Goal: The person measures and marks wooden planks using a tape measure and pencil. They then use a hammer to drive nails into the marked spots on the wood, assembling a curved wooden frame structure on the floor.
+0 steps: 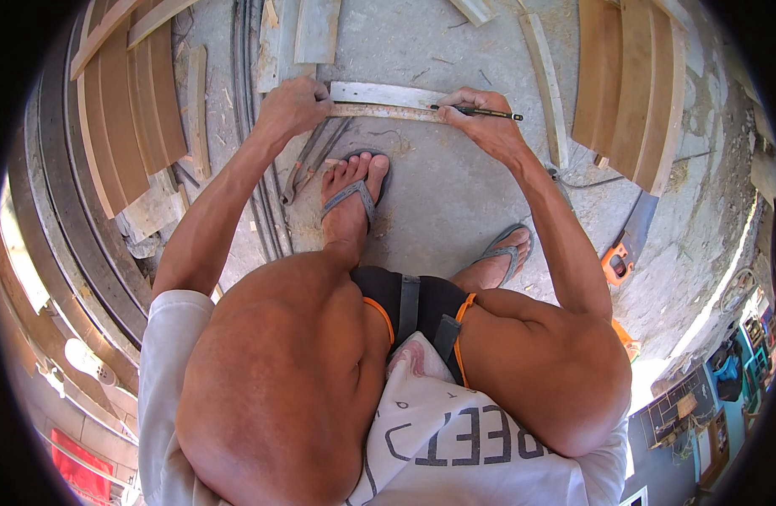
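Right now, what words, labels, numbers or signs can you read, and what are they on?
White shirt: large dark block lettering, partly folded; I won't copy its wording.
Thin pale strip between the left hand and right hand: fine marks, too small to read.
Slim black pencil in the right hand: any print is too small to read.

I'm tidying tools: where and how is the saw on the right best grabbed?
Probably take the saw by its orange handle, reaching from the near side: the handle is the closer end, and the blade points away.
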A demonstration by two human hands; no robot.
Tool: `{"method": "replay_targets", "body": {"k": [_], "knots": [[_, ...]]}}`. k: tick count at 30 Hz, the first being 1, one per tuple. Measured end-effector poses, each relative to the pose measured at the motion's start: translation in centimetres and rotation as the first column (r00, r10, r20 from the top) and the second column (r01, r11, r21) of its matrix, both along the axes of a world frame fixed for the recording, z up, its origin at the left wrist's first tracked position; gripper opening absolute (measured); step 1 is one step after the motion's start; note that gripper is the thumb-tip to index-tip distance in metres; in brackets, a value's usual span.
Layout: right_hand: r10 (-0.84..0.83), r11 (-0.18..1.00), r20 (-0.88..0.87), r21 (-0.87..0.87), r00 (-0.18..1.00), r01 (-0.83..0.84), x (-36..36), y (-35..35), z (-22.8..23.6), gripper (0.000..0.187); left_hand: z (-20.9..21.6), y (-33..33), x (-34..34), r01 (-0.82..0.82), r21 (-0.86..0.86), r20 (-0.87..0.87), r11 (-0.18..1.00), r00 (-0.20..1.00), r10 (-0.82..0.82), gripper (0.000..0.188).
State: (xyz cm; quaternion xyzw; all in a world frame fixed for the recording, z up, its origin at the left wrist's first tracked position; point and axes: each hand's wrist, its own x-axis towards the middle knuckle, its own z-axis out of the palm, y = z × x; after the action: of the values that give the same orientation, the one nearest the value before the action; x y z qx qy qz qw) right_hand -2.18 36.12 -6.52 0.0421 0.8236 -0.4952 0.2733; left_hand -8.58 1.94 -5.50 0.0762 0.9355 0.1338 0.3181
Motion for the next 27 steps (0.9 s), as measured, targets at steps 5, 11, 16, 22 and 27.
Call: {"method": "replay_targets", "body": {"k": [5,11,16,22,27], "knots": [[0.056,0.997,0.023,0.043,0.998,-0.057,-0.3,0.2,-0.1,0.03,0.3,0.1,0.0,-0.008,-0.004,0.011,1.0,1.0,0.008,0.025],[0.052,0.998,-0.032,0.023,0.998,-0.052,-0.2,0.4,-0.7,0.027,0.5,0.3,-0.3,-0.003,-0.023,0.032,1.0,0.999,0.004,0.025],[-0.222,0.97,0.005,-0.102,0.975,0.222,-0.5,1.1,0.8,0.027,0.7,0.1,-0.2,0.034,-0.015,0.048,0.999,0.998,-0.033,0.024],[-0.342,0.939,-0.08,0.0,0.936,0.343,-1.5,4.6,2.3,0.031,2.6,-0.1,-1.1,-0.005,0.003,0.122,1.0,0.992,0.005,0.025],[-0.311,0.949,-0.044,0.032,0.949,0.312,-2.0,4.3,3.6,0.032,2.4,0.2,-2.4,-0.021,-0.034,0.083,0.999,0.996,0.024,0.032]]}}
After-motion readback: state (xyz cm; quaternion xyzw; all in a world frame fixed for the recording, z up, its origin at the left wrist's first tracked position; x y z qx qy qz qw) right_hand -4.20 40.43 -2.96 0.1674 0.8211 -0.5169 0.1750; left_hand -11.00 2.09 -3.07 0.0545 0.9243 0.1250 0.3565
